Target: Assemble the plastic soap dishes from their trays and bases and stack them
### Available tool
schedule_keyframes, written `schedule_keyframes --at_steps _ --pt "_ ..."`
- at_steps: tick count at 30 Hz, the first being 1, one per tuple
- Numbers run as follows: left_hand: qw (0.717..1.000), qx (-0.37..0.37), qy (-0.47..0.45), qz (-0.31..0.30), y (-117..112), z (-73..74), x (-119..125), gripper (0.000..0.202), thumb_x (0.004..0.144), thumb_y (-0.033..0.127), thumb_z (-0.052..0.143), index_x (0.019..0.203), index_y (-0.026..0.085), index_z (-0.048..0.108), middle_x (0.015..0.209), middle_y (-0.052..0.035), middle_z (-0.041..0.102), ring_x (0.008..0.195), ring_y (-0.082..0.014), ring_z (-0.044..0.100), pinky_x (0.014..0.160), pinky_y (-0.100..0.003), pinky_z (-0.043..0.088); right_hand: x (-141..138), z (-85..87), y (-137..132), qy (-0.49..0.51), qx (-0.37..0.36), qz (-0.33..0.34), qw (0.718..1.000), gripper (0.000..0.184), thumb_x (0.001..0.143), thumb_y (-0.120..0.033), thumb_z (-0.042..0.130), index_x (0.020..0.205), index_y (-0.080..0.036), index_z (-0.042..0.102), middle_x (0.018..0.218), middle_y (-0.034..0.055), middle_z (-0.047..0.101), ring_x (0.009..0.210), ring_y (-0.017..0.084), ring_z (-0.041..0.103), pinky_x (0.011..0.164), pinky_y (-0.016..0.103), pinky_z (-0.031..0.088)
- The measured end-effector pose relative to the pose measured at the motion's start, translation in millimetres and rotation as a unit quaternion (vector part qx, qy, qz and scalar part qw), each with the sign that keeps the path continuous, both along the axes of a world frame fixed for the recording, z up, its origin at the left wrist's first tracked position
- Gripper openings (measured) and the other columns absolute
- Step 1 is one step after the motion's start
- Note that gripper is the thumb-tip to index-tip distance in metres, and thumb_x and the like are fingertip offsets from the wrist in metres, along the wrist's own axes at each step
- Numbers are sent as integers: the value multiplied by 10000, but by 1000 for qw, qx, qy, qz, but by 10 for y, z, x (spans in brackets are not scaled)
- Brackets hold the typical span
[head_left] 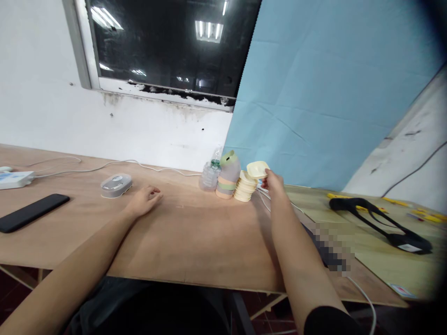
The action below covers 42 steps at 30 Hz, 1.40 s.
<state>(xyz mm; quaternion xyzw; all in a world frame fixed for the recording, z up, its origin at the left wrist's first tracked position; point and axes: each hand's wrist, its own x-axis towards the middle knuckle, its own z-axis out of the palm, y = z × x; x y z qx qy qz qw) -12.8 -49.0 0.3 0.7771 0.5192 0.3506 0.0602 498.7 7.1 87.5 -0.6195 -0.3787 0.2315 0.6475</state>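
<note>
My right hand [273, 182] pinches the edge of a shallow pale yellow dish [257, 170] with rounded corners, tilted in the air. Just below and left of it stands a stack of similar pale yellow pieces [245, 188]. Beside that rises a leaning stack of grey, orange and green containers [227, 177], topped by a green piece. My left hand [145, 201] rests on the table with fingers loosely bent and apart, holding nothing. To its left lies a low grey oval container [116, 185] with a clear-looking top.
A clear plastic bottle [208, 177] stands behind the stacks. A black phone [34, 212] and a white power strip [16, 179] lie at the left of the brown table [195, 246]. White cables run along the back. At right lie a black strap-like object [380, 223] and yellow pieces [428, 215].
</note>
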Motion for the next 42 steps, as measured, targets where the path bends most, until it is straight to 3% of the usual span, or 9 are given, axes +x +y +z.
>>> schedule_keyframes --at_steps 4,7,10,20,25,28,31,35,42 --pt "1000 -18 6 1 -5 3 -4 502 847 590 445 1023 165 647 1054 -112 660 934 -251 627 852 -373 487 -46 -92 79 -105 -92 -21 990 308 809 -437 543 656 -170 568 458 -2 501 393 131 455 440 271 396" --pt "1000 -22 7 -7 -15 14 -1 506 839 594 443 1028 171 647 1054 -111 664 943 -255 628 846 -375 490 -24 -181 134 -270 -140 -50 951 421 807 -520 503 595 -170 601 440 33 496 487 183 520 526 296 396" --pt "1000 -27 4 -10 -27 25 2 503 839 592 444 1026 169 644 1063 -112 664 951 -251 628 843 -367 492 28 -260 171 -350 -146 -80 922 469 783 -589 501 567 -184 596 481 51 519 581 215 546 587 310 387" --pt "999 -49 19 -16 -12 4 -11 517 829 600 451 1045 169 639 1085 -113 662 958 -249 629 856 -369 493 42 -464 318 -259 -19 -185 948 395 786 -533 514 580 -197 524 548 6 507 564 169 455 623 300 391" --pt "998 -54 18 -10 -17 12 -19 525 827 608 442 1041 172 641 1090 -120 658 965 -262 624 868 -384 490 -98 -628 189 -247 46 -261 932 430 876 -546 378 882 -163 575 861 110 619 825 235 552 812 367 436" --pt "998 -57 16 -14 -20 14 -16 522 819 615 445 1031 183 645 1070 -117 664 964 -270 622 872 -396 490 -153 -757 77 -383 121 -202 893 474 864 -530 438 1117 -140 527 1175 185 540 1126 286 484 969 434 375" --pt "998 -61 12 -14 -18 11 -16 518 807 619 454 1026 193 650 1066 -116 667 965 -276 622 866 -400 492 -188 -853 41 -480 140 -107 859 485 856 -508 471 1177 -146 499 1334 204 408 1266 304 378 1037 470 319" --pt "998 -65 11 -18 -20 7 -17 526 807 625 452 1027 192 653 1073 -118 669 967 -275 625 860 -396 495 -202 -887 101 -471 132 -80 868 397 889 -462 428 1141 -158 471 1267 191 451 1245 280 394 1035 449 329" --pt "998 -62 14 -20 -20 14 -18 511 811 613 460 1012 188 660 1067 -115 673 958 -270 631 852 -386 497 -178 -924 133 -449 152 -97 875 444 858 -536 464 1100 -165 431 1225 180 471 1233 263 398 1033 415 333"
